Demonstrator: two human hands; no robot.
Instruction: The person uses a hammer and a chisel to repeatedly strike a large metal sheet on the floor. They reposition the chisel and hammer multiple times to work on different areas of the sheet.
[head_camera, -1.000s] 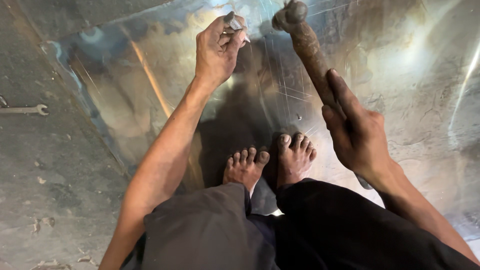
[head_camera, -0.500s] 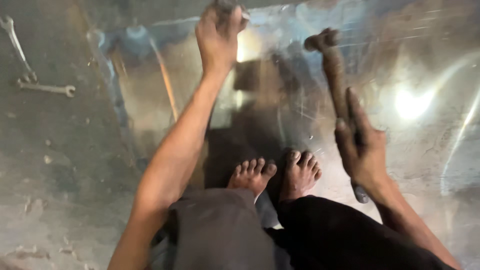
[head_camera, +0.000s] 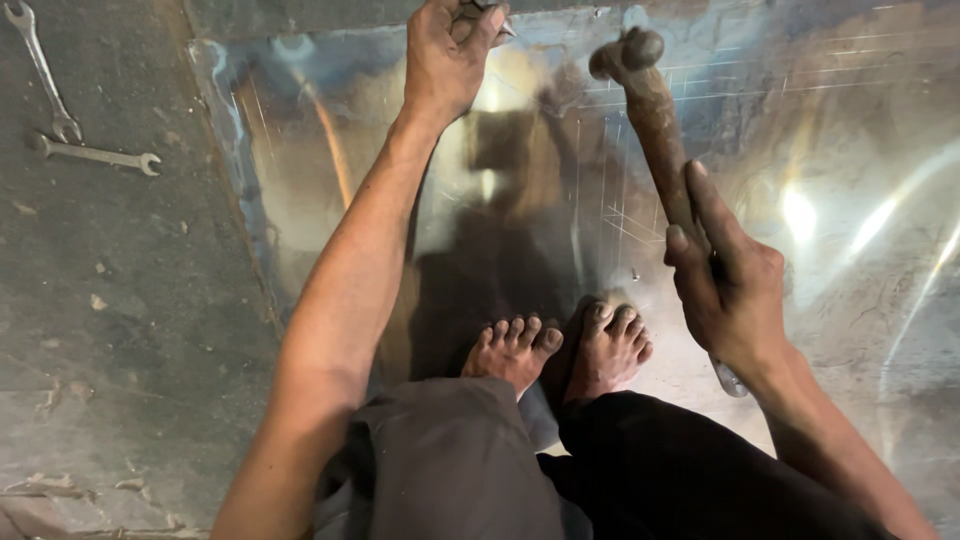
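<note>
Shiny silver metal sheet (head_camera: 850, 300) streaked with warm orange and white glare and thin scratched grid lines, rusty brown hammer (head_camera: 650, 110) with dark worn head, dull grey floor (head_camera: 120, 300), pale steel spanners (head_camera: 95, 153), grey and black trouser legs (head_camera: 450, 470)

grey concrete floor (head_camera: 130, 330), dusty, scattered chips; two spanners (head_camera: 60, 110) lying upper left.
</note>
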